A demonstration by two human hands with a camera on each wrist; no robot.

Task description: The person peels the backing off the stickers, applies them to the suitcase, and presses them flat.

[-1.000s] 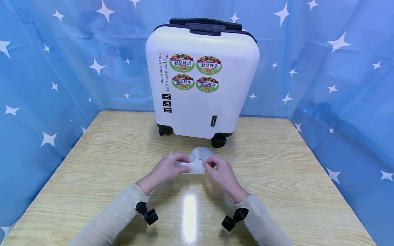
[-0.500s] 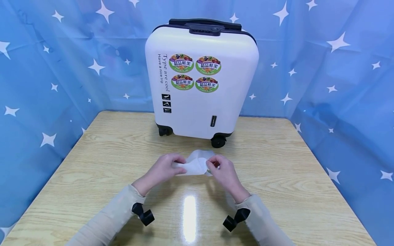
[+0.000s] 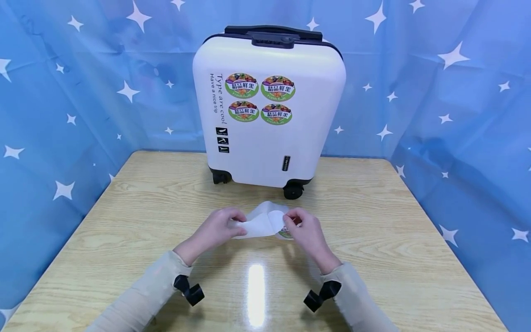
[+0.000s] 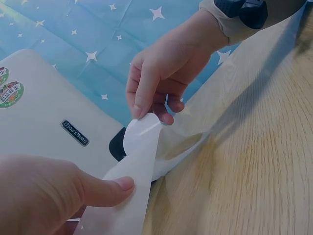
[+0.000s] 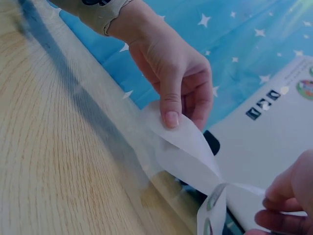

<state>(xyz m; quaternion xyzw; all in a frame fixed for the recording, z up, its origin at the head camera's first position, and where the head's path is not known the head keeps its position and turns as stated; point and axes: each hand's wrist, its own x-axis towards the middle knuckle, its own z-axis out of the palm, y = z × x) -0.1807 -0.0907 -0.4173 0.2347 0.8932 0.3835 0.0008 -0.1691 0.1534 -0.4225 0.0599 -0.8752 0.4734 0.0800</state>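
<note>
My left hand (image 3: 220,229) grips a white sticker backing strip (image 3: 258,226), with the thumb on top as the left wrist view shows. The strip is bent and curls up at the back. My right hand (image 3: 306,233) pinches the edge of a round sticker (image 4: 139,138) between thumb and fingers. The sticker is partly lifted from the strip, its plain white underside showing. A bit of colourful printed face (image 3: 285,233) shows below the right fingers. In the right wrist view, a length of the strip with printed stickers (image 5: 213,208) hangs down near the right hand (image 5: 288,200).
A white suitcase (image 3: 257,147) stands upright at the back of the wooden table (image 3: 157,203). Several oval fruit stickers (image 3: 242,85) are on its front. Its black wheels (image 3: 293,191) are just behind the hands. A blue star-patterned curtain (image 3: 103,115) surrounds the table.
The hands have drawn apart, left hand leftward and right hand slightly rightward. More of the sticker's white underside is lifted, and its printed face has come into view.
</note>
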